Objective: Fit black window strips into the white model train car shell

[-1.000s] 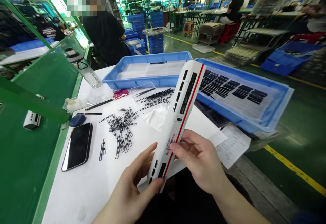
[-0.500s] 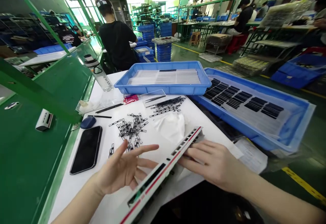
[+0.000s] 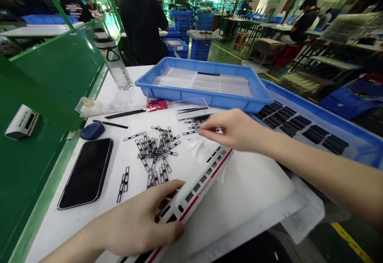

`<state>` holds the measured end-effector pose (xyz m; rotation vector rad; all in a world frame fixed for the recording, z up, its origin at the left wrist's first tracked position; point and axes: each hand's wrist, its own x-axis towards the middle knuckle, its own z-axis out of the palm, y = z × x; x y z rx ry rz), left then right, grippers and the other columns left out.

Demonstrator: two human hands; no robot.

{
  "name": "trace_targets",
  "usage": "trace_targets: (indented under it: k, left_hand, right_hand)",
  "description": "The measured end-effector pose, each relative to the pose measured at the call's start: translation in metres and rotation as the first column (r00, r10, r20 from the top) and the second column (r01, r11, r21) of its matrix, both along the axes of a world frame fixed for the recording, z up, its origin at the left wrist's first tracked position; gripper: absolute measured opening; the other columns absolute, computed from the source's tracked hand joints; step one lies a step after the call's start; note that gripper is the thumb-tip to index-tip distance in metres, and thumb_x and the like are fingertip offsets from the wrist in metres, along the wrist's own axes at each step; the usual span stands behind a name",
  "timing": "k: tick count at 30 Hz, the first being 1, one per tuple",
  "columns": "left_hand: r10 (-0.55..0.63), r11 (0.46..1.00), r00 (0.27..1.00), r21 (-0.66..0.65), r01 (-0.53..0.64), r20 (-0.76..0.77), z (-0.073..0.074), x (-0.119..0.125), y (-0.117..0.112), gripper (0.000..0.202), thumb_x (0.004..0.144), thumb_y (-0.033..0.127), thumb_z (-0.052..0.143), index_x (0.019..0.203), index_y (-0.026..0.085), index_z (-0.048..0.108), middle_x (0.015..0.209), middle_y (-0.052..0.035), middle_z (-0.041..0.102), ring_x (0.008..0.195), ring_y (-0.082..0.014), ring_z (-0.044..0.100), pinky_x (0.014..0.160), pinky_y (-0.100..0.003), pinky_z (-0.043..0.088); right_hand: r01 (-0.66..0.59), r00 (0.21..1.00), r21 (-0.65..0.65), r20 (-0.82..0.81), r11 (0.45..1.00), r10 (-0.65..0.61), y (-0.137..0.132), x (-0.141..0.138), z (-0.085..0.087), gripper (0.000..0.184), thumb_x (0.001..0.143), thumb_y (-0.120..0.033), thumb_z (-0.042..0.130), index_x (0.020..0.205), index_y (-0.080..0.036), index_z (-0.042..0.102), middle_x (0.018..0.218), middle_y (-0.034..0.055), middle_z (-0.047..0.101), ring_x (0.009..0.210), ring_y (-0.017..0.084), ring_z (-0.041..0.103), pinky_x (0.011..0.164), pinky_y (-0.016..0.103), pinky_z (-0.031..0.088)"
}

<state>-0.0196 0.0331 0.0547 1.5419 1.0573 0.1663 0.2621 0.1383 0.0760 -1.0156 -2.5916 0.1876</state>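
Note:
My left hand (image 3: 140, 215) is wrapped around the near end of a white model train carriage (image 3: 199, 183) with a red stripe and dark window openings. The carriage lies slanted across the white table (image 3: 72, 225), and its lower end runs out of view. My right hand (image 3: 233, 129) hangs in the air above a small row of black window strips (image 3: 194, 123), with its fingertips drawn loosely together and nothing visible in them. A loose pile of similar black strips (image 3: 155, 153) lies to the left of the carriage.
A black smartphone (image 3: 85, 173) and a dark blue case (image 3: 92, 131) lie on the table at left. Behind stand a blue tray of clear sheets (image 3: 209, 102) and a water bottle (image 3: 115, 65). Another blue tray (image 3: 311, 113) sits at right. A co-worker (image 3: 142, 23) stands beyond.
My left hand has closed around the carriage, which has swung closer to the table's left side. My right hand has left the carriage and moved forward over the black strips.

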Motion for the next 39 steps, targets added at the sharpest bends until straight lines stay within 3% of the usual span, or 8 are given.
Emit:
trace_targets:
  k: [4, 9, 16, 19, 23, 27, 31, 39]
  left_hand:
    - [-0.062, 0.998, 0.997, -0.005, 0.062, -0.054, 0.009, 0.004, 0.004, 0.06, 0.081, 0.023, 0.073, 0.141, 0.027, 0.069, 0.108, -0.0004, 0.084, 0.092, -0.0265, 0.078, 0.076, -0.027, 0.06]
    - [-0.068, 0.997, 0.997, -0.033, 0.067, -0.039, 0.004, 0.008, 0.009, 0.035, 0.096, 0.046, 0.066, 0.123, 0.027, 0.076, 0.107, 0.0002, 0.083, 0.091, -0.024, 0.077, 0.076, -0.025, 0.057]
    - [-0.011, 0.999, 1.0, -0.031, 0.011, -0.011, -0.006, 0.014, 0.005, 0.034, 0.097, 0.055, 0.065, 0.114, 0.028, 0.077, 0.102, 0.0006, 0.082, 0.087, -0.0228, 0.076, 0.072, -0.025, 0.054]
    - [-0.005, 0.999, 1.0, -0.043, 0.006, 0.007, -0.008, 0.015, 0.003, 0.031, 0.095, 0.052, 0.068, 0.11, 0.026, 0.077, 0.098, -0.0002, 0.08, 0.085, -0.0223, 0.073, 0.072, -0.024, 0.055]
    - [0.016, 0.999, 1.0, 0.037, -0.015, -0.014, -0.009, 0.014, -0.001, 0.029, 0.095, 0.048, 0.07, 0.109, 0.025, 0.079, 0.095, -0.0015, 0.08, 0.082, -0.0233, 0.073, 0.068, -0.025, 0.056]
    - [0.034, 0.996, 0.999, 0.083, -0.036, 0.022, -0.01, 0.015, -0.004, 0.034, 0.096, 0.051, 0.066, 0.118, 0.027, 0.08, 0.105, -0.0023, 0.083, 0.092, -0.0259, 0.077, 0.073, -0.025, 0.06]
    - [0.015, 0.998, 0.996, 0.053, -0.02, 0.088, -0.012, 0.016, -0.005, 0.04, 0.098, 0.046, 0.066, 0.135, 0.033, 0.074, 0.126, 0.0003, 0.081, 0.106, -0.0248, 0.078, 0.084, -0.022, 0.062]
    - [0.018, 1.0, 0.996, 0.001, -0.019, 0.089, -0.014, 0.018, -0.01, 0.043, 0.099, 0.03, 0.065, 0.142, 0.038, 0.068, 0.131, 0.0052, 0.078, 0.103, -0.0203, 0.076, 0.085, -0.02, 0.061]
  right_hand:
    - [-0.024, 0.982, -0.044, 0.187, 0.999, 0.032, 0.06, -0.033, -0.031, 0.012, 0.089, -0.018, 0.073, 0.088, -0.019, 0.084, 0.095, 0.0065, 0.081, 0.084, 0.021, 0.07, 0.062, 0.029, 0.042]
    - [-0.09, 0.96, -0.014, 0.264, 0.996, 0.091, 0.057, -0.042, -0.044, 0.025, 0.09, -0.008, 0.063, 0.072, -0.015, 0.08, 0.085, 0.0104, 0.078, 0.09, 0.024, 0.065, 0.061, 0.031, 0.037]
    - [0.086, 0.99, 0.046, -0.119, 0.995, -0.08, 0.06, -0.046, -0.021, 0.02, 0.088, -0.015, 0.062, 0.083, -0.01, 0.081, 0.076, 0.0032, 0.078, 0.075, 0.016, 0.07, 0.071, 0.028, 0.05]
    - [0.269, 0.841, 0.032, -0.494, 0.963, -0.219, 0.064, -0.026, 0.01, 0.045, 0.099, -0.028, 0.04, 0.109, -0.002, 0.076, 0.098, 0.0025, 0.079, 0.09, 0.012, 0.073, 0.074, 0.025, 0.048]
    - [0.436, 0.55, 0.003, -0.792, 0.9, -0.264, 0.031, 0.013, 0.034, 0.021, 0.101, -0.025, 0.051, 0.117, -0.018, 0.062, 0.127, 0.0099, 0.07, 0.097, 0.012, 0.069, 0.063, 0.021, 0.049]
    - [0.389, 0.192, -0.111, -0.961, 0.914, -0.198, -0.042, 0.033, 0.007, 0.017, 0.085, -0.007, 0.064, 0.085, -0.023, 0.068, 0.082, 0.0001, 0.066, 0.064, 0.014, 0.064, 0.047, 0.026, 0.043]
    - [0.406, -0.006, -0.433, -0.882, 0.804, -0.472, -0.107, 0.017, -0.039, 0.039, 0.081, -0.01, 0.076, 0.114, -0.031, 0.081, 0.07, -0.0029, 0.06, 0.056, 0.012, 0.058, 0.044, 0.025, 0.044]
    - [0.349, -0.081, -0.586, -0.797, 0.732, -0.599, -0.128, -0.035, -0.064, 0.032, 0.087, -0.013, 0.081, 0.114, -0.031, 0.078, 0.075, -0.0038, 0.067, 0.054, 0.011, 0.059, 0.048, 0.025, 0.056]
